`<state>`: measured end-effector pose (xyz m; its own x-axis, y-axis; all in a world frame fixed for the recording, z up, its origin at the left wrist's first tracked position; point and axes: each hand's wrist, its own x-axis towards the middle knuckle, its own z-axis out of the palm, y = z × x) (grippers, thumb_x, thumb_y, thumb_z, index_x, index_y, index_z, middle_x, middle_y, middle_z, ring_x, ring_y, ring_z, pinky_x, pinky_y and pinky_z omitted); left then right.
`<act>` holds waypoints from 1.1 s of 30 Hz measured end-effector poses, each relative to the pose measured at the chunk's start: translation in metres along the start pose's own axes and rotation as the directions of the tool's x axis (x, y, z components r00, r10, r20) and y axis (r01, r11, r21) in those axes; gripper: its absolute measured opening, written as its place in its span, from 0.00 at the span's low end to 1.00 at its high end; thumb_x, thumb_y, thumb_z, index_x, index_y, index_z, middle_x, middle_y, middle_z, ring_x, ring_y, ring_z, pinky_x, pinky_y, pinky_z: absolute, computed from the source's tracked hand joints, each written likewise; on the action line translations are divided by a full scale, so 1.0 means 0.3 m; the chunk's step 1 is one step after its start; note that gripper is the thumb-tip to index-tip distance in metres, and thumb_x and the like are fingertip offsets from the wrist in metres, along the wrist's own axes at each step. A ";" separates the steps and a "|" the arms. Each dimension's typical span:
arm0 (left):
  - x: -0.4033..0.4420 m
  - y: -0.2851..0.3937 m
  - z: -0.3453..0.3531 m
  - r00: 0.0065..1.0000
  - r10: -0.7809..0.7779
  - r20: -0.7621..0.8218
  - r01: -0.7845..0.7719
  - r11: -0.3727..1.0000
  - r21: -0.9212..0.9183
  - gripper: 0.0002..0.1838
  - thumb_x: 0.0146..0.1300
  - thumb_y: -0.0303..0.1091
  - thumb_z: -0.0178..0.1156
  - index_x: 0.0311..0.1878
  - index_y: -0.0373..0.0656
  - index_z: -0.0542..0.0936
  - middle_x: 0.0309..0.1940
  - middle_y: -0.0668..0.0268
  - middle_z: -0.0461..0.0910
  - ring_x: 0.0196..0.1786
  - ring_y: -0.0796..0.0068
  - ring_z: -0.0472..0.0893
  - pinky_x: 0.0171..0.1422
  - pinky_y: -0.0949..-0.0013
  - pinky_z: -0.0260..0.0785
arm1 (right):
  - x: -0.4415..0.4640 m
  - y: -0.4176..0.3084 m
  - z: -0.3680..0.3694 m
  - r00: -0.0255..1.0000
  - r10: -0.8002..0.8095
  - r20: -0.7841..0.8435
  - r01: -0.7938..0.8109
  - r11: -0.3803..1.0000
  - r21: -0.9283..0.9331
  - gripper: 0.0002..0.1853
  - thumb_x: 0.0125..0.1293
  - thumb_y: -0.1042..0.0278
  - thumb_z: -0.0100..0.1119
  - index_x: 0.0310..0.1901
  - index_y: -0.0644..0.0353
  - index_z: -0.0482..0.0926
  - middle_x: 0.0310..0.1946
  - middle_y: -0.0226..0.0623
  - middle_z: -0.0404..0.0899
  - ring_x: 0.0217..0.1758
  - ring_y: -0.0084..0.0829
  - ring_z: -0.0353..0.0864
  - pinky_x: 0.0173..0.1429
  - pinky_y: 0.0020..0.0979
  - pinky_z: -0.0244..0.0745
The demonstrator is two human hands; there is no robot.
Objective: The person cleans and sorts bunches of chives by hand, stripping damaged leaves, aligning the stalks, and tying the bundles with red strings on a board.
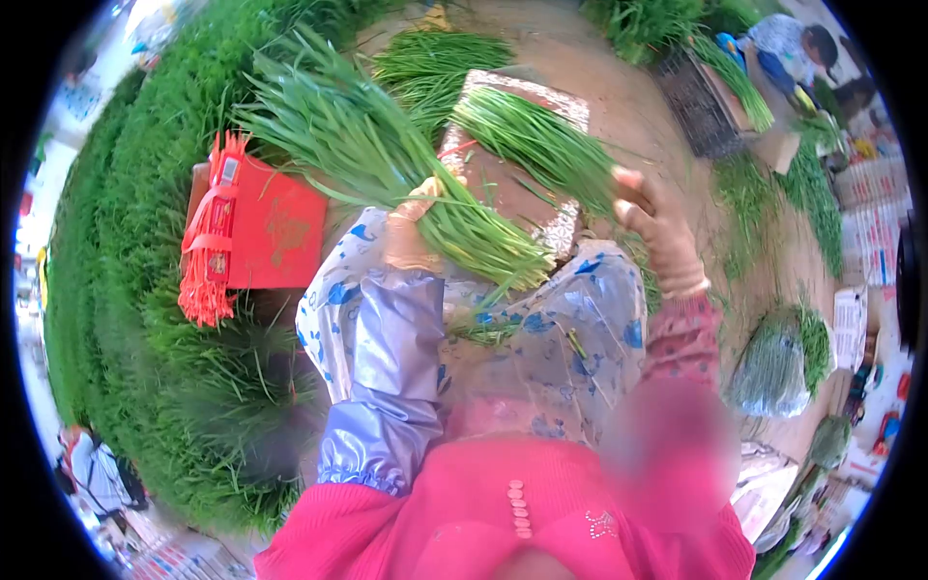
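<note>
You are gripping the held bunch (pixel 338 121) in your left hand (pixel 416 224), fingers wrapping its stalks above your apron (pixel 604 309). Your right hand (pixel 657 217) is hovering with curled fingers at the tips of the lying bunch (pixel 536 140), which is resting on the block (pixel 507 198); blur is keeping you from telling whether those fingers are pinching any blades. Your apron is catching loose bits of green. To the left, the red box (pixel 285 217) is bearing red ties (pixel 206 256) along its side, its inside staying out of sight. At upper right, a long bunch (pixel 739 87) is lying over the crate (pixel 681 92), whose contents you are not making out. At right, the clear bag (pixel 768 367) is holding greens. A round blur is covering your right upper arm, and the lens edge is cutting off people at both sides.
</note>
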<state>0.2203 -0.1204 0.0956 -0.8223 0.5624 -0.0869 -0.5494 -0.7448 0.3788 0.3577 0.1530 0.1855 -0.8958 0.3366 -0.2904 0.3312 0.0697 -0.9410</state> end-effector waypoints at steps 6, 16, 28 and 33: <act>0.219 -0.120 0.093 0.886 0.090 0.454 -0.461 0.089 0.883 0.24 0.51 0.35 0.71 0.52 0.38 0.79 0.46 0.62 0.83 0.47 0.70 0.82 0.53 0.69 0.75 | 0.153 -0.166 0.187 0.897 -0.349 0.271 0.371 0.928 -0.036 0.44 0.50 0.58 0.71 0.68 0.63 0.62 0.57 0.54 0.74 0.63 0.42 0.73 0.63 0.34 0.71; 0.269 -0.149 0.124 0.951 -0.227 0.210 -0.150 0.255 0.955 0.22 0.45 0.14 0.72 0.45 0.36 0.80 0.39 0.64 0.84 0.42 0.71 0.82 0.42 0.69 0.80 | 0.293 -0.030 0.239 0.908 -0.416 0.036 0.412 0.879 -0.240 0.24 0.49 0.61 0.77 0.47 0.62 0.82 0.38 0.38 0.86 0.38 0.29 0.82 0.44 0.31 0.77; 0.268 -0.175 0.171 0.985 -0.175 -0.007 0.152 0.830 0.537 0.22 0.68 0.47 0.55 0.56 0.40 0.74 0.52 0.57 0.79 0.52 0.59 0.80 0.59 0.56 0.75 | 0.279 -0.026 0.259 0.699 -0.665 0.263 0.674 0.492 -0.551 0.23 0.50 0.59 0.74 0.48 0.57 0.80 0.36 0.47 0.83 0.42 0.46 0.82 0.47 0.35 0.77; 0.185 -0.094 0.233 0.987 -0.008 0.157 -0.156 0.094 0.983 0.37 0.58 0.37 0.68 0.68 0.39 0.63 0.59 0.53 0.74 0.62 0.58 0.73 0.67 0.56 0.66 | 0.292 -0.050 0.313 0.851 -0.500 -0.160 0.468 0.860 -0.203 0.20 0.52 0.57 0.72 0.45 0.56 0.82 0.36 0.44 0.85 0.41 0.41 0.84 0.45 0.35 0.78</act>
<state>0.2006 -0.0430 0.1446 -0.7844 0.6177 0.0564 0.2227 0.1957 0.9550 0.2465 0.0931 0.1578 -0.8803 0.4021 0.2518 -0.0737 0.4083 -0.9098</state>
